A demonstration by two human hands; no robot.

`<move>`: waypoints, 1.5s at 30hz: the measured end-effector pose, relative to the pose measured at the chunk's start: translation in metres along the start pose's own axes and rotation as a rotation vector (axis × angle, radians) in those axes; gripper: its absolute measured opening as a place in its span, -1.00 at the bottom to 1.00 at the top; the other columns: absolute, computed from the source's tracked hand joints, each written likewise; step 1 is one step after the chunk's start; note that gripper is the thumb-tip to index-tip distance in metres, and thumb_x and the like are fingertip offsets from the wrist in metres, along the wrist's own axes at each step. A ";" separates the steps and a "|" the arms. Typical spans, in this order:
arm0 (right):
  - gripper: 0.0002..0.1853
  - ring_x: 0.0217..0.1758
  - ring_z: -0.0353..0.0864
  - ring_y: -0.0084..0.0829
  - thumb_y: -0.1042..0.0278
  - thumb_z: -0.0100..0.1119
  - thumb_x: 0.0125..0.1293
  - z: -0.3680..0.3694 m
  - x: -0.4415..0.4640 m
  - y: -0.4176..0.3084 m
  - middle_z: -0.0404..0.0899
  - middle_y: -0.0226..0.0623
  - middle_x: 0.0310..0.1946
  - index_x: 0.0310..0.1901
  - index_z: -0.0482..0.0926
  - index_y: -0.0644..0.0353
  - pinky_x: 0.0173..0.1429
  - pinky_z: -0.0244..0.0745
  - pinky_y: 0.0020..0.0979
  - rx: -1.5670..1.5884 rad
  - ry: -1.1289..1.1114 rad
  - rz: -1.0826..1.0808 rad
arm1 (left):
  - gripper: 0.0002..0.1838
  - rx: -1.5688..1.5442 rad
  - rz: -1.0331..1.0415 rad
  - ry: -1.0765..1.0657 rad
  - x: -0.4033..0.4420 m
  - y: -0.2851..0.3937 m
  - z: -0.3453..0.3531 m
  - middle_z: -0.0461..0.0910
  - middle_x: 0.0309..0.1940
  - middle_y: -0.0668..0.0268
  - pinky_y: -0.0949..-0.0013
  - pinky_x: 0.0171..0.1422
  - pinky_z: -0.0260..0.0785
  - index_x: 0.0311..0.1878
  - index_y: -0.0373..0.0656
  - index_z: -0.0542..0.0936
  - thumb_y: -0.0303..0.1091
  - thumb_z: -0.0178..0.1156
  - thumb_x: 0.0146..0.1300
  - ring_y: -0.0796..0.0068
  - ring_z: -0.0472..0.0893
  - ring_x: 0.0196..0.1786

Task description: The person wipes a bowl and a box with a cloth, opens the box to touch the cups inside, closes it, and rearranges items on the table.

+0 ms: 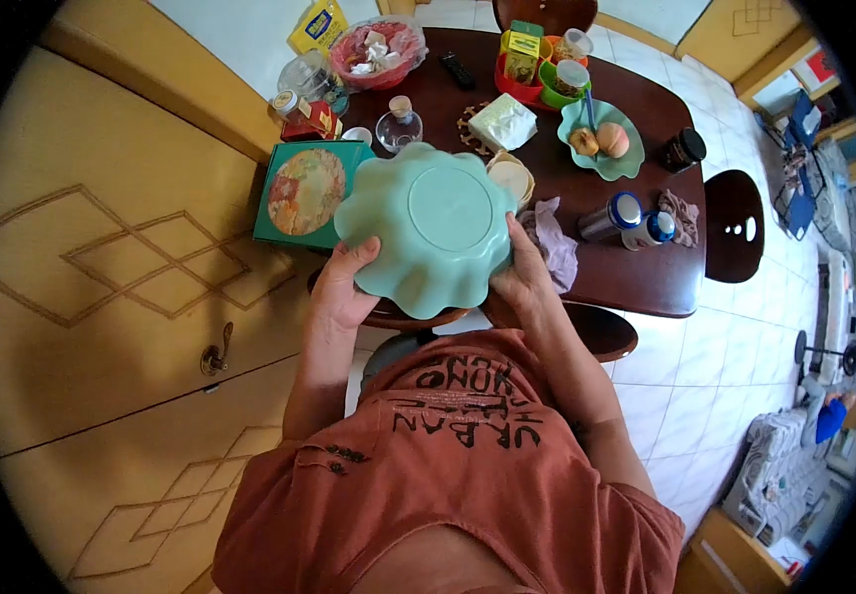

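Between my two hands is a pale green bowl with a wavy rim, its underside and round base ring facing me. My left hand grips the bowl's lower left edge, thumb on the outside. On the opposite edge, my right hand holds the rim, its fingers partly hidden behind the bowl. Just left of the bowl sits a green box with a round picture on the table. A lilac cloth lies close to my right hand. Whatever is behind the bowl is hidden.
On the dark table stand a green dish with fruit, a bottle, a dark jar, a glass decanter and a red basket. Chairs flank the table. A wooden door is at left.
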State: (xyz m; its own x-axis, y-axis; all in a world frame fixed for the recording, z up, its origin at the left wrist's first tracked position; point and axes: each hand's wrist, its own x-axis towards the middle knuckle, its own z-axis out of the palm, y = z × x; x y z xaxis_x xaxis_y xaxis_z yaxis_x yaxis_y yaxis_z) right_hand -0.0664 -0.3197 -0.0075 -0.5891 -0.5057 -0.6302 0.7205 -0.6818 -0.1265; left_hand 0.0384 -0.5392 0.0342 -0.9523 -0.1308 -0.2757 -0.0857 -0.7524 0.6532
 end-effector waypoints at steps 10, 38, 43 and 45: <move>-0.58 0.31 0.48 -0.19 0.18 0.14 0.47 -0.021 0.007 0.004 0.51 -0.17 0.24 0.25 0.45 0.20 0.45 0.36 -0.01 0.103 -0.074 0.092 | -0.46 0.046 0.060 0.024 -0.003 -0.004 0.004 0.54 0.20 0.24 0.15 0.35 0.38 0.31 -0.20 0.42 -0.40 0.33 0.28 0.29 0.54 0.24; -0.39 0.15 0.53 -0.38 0.39 0.34 0.23 0.008 -0.041 -0.040 0.55 -0.15 0.12 0.30 0.38 0.33 0.26 0.41 -0.32 -1.100 -0.090 -0.740 | -0.35 0.246 0.144 -0.001 -0.024 -0.017 0.025 0.57 0.08 0.20 0.25 0.24 0.42 0.29 -0.29 0.42 -0.60 0.18 0.01 0.32 0.57 0.13; -0.57 0.09 0.56 -0.49 0.50 0.23 0.31 0.005 -0.035 -0.032 0.59 -0.22 0.06 0.21 0.47 0.35 0.21 0.44 -0.43 -0.909 -0.061 -0.557 | -0.33 0.275 0.125 -0.006 -0.030 -0.011 0.036 0.56 0.10 0.20 0.24 0.27 0.40 0.31 -0.31 0.40 -0.58 0.21 0.01 0.32 0.55 0.17; -0.65 0.05 0.59 -0.48 0.43 0.12 0.40 -0.010 -0.015 -0.027 0.62 -0.20 0.01 0.18 0.50 0.35 0.21 0.44 -0.43 -0.813 -0.148 -0.637 | -0.29 0.337 0.129 0.021 -0.028 -0.011 0.033 0.54 0.13 0.21 0.24 0.30 0.38 0.33 -0.30 0.38 -0.56 0.24 0.01 0.31 0.54 0.19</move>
State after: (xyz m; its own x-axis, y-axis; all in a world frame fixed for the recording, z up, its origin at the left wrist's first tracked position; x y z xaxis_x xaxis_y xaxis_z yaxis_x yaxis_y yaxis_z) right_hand -0.0733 -0.2886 -0.0024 -0.9461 -0.2741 -0.1726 0.2570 -0.3113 -0.9149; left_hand 0.0565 -0.5058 0.0579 -0.9556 -0.2268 -0.1882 -0.0604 -0.4745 0.8782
